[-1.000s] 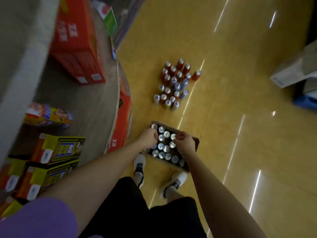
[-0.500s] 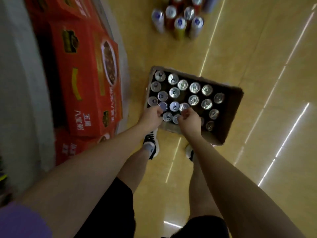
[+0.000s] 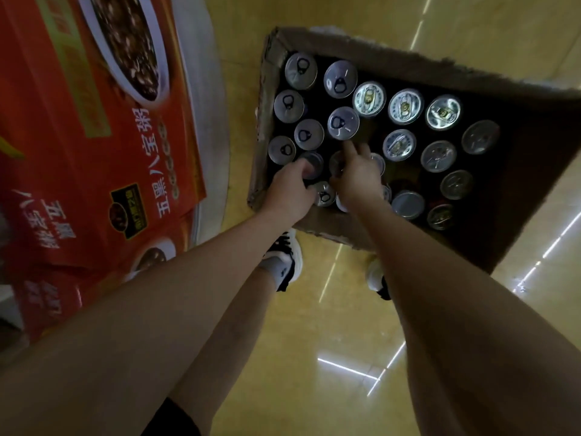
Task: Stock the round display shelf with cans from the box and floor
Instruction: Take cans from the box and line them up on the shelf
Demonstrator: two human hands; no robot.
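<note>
- Cans (image 3: 342,122): many stand upright in the cardboard box (image 3: 317,228) on the floor, at 12 o'clock from the feet; stocking appears far from done.
- Left hand (image 3: 290,190): fingers curl round one can top.
- Right hand (image 3: 358,174): curls over a neighbouring can, apparently gripping.

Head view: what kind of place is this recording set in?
Probably a shop floor: printed red retail cartons stacked on a display at left, an open cardboard box of upright cans on a glossy yellow floor, both hands reaching in.
</note>
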